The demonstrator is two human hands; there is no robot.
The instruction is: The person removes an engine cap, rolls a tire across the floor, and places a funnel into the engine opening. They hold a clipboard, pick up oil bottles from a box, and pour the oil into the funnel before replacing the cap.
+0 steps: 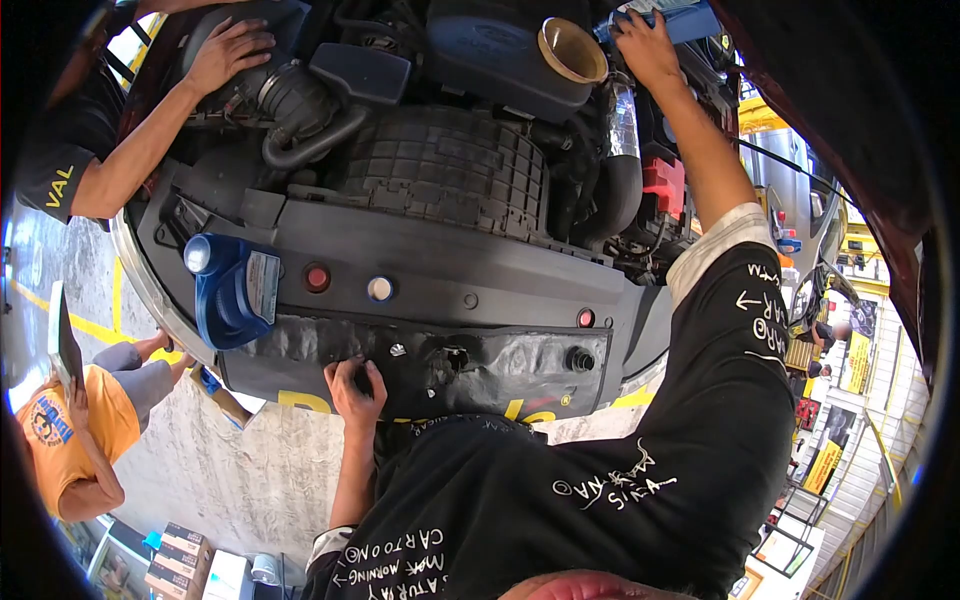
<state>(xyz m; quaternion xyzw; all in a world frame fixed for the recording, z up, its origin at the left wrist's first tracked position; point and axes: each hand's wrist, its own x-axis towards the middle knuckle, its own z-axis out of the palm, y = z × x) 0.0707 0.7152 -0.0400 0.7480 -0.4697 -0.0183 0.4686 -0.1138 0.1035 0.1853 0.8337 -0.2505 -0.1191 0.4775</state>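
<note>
I lean over an open engine bay. My right hand (645, 45) reaches to the far side and grips a blue bottle (685, 20), tipped toward a tan funnel (572, 48) that stands in the engine top. My left hand (355, 385) has its fingers curled over the front edge of the black front panel (450, 280), near my body. A blue oil jug (230, 290) lies on that panel to the left of my left hand.
Another person's hand (228, 50) rests on the air intake hose at the upper left. A person in an orange shirt (70, 430) sits on the concrete floor at left. Boxes (180, 560) are stacked on the floor. A red battery cover (663, 185) sits at right.
</note>
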